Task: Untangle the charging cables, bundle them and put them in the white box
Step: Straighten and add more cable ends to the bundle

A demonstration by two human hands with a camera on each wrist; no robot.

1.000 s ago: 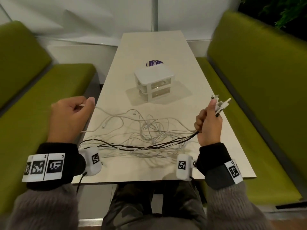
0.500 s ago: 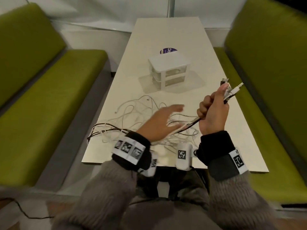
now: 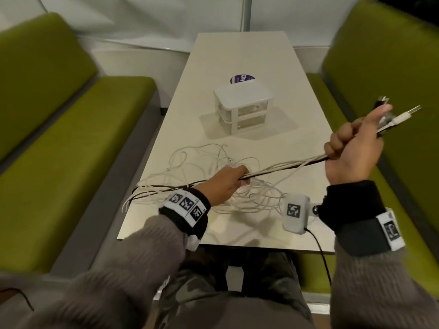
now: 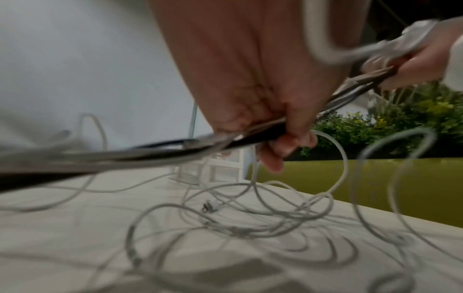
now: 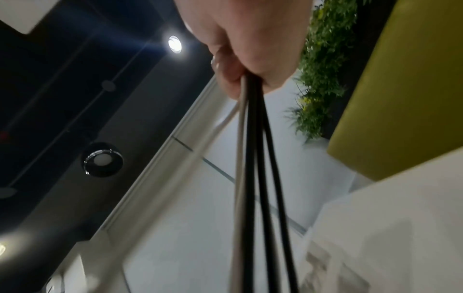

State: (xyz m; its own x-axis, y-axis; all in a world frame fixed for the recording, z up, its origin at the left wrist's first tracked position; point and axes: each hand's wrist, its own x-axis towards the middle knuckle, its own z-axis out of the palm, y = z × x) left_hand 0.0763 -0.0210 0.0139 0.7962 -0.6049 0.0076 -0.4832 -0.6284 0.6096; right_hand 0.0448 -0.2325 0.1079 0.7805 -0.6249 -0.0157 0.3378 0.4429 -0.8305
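Observation:
Several white and black charging cables (image 3: 282,166) run taut between my two hands above the table. My right hand (image 3: 351,148) is raised at the right and grips the bundle near its plug ends (image 3: 401,117), which stick out past the thumb. My left hand (image 3: 228,184) is low over the table's middle with its fingers curled round the same bundle (image 4: 250,138). Loose white loops (image 3: 197,160) lie tangled on the table under and beside the left hand. The white box (image 3: 242,105), a small two-drawer unit, stands farther back on the table.
The pale table (image 3: 240,48) runs away from me between two green benches (image 3: 71,129). A round purple sticker (image 3: 242,78) lies behind the box. Some cable ends (image 3: 128,203) hang over the table's near left edge. A plant (image 4: 400,111) stands behind the right bench.
My left hand has crossed from the table's left edge to the middle and closed round the bundle. My right hand has lifted, pulling the cables taut.

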